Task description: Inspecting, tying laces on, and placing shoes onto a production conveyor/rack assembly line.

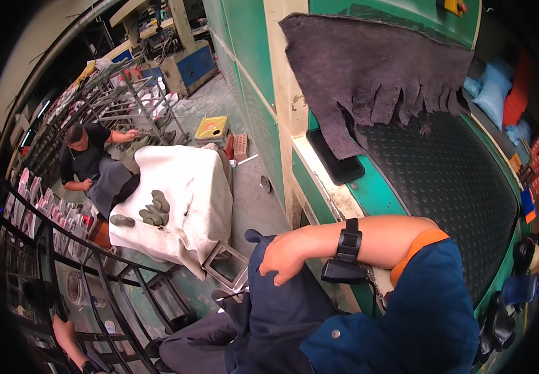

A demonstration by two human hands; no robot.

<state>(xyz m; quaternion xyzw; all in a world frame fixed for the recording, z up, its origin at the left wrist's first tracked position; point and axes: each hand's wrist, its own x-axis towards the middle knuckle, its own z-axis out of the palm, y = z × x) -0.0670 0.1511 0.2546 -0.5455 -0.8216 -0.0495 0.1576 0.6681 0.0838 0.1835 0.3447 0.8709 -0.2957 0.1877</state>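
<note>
My right hand (283,257) rests on my bent knee, over the dark apron (288,299), with its fingers draped loosely downward and nothing in them. A black strap with a small black box sits on that forearm. Low at the left, my left hand (65,331) closes round a bar of a black metal rack (51,262); the rack partly hides the fingers. In front of me, a white cloth (185,181) covers a low table. Several olive-green shoe-shaped pieces (157,209) lie grouped on it, with another (122,220) apart at the left edge.
Across the table sits a person (89,146) in a black shirt. A green machine (250,93) with a black studded belt (431,187) stands at my right; a fringed grey cloth (375,68) hangs over it. A black phone (338,165) lies on its ledge. Behind is a yellow tin (212,128).
</note>
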